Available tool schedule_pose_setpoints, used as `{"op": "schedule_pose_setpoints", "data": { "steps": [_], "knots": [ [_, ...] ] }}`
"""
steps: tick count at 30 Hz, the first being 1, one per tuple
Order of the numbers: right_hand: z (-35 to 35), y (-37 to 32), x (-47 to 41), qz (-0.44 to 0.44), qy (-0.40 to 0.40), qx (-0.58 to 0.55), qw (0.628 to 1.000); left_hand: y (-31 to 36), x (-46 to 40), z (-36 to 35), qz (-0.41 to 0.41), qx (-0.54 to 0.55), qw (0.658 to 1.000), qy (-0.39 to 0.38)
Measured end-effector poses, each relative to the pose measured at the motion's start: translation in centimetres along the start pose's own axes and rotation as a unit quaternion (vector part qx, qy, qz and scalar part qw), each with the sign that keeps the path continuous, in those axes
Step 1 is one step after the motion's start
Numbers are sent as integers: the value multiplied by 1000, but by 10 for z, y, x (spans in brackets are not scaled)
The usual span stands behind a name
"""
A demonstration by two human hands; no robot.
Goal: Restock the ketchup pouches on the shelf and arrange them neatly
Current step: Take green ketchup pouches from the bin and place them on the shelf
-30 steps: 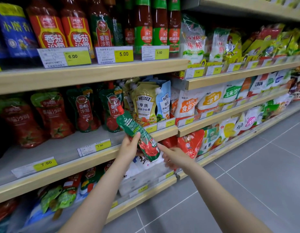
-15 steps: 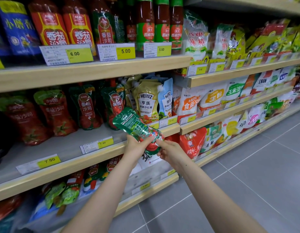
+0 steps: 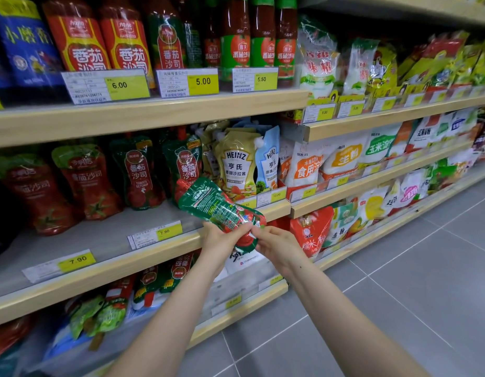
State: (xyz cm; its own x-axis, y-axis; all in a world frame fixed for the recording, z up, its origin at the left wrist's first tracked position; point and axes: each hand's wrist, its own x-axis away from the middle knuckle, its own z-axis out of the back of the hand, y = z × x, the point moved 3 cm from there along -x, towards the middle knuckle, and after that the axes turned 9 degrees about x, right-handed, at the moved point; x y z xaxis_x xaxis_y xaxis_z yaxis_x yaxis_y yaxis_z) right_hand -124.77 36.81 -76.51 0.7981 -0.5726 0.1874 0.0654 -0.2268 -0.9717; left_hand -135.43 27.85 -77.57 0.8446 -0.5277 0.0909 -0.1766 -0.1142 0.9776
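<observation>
Ketchup pouch [image 3: 221,209] tilted, cap end up-left, just above the middle shelf [image 3: 108,270] front edge. Left hand [image 3: 222,240] and right hand [image 3: 276,244] each pinch its bottom end.

Readable labels and prices on the shelves

Price tags read 6.00 [image 3: 119,85], 5.00 [image 3: 203,81], 5.50 [image 3: 261,79] on the top shelf edge, 7.90 [image 3: 77,259] twice and 12.00 [image 3: 276,195] below; two pouches [image 3: 236,164] read HEINZ; one ketchup pouch [image 3: 138,172] reads TOMATO KETCHUP.
</observation>
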Motion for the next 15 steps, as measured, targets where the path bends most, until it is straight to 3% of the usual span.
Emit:
{"op": "schedule_pose_setpoints", "data": {
  "steps": [4,9,15],
  "knots": [
    [-4,3,-1,-34,-7,-48,998,4,-3,1,12,4,999,-39],
    [-5,3,2,-76,-20,0,997,3,-7,9,5,10,998,-57],
    [-2,-1,8,-26,3,95,995,2,-7,8,-25,-50,998,-33]
  ]
}}
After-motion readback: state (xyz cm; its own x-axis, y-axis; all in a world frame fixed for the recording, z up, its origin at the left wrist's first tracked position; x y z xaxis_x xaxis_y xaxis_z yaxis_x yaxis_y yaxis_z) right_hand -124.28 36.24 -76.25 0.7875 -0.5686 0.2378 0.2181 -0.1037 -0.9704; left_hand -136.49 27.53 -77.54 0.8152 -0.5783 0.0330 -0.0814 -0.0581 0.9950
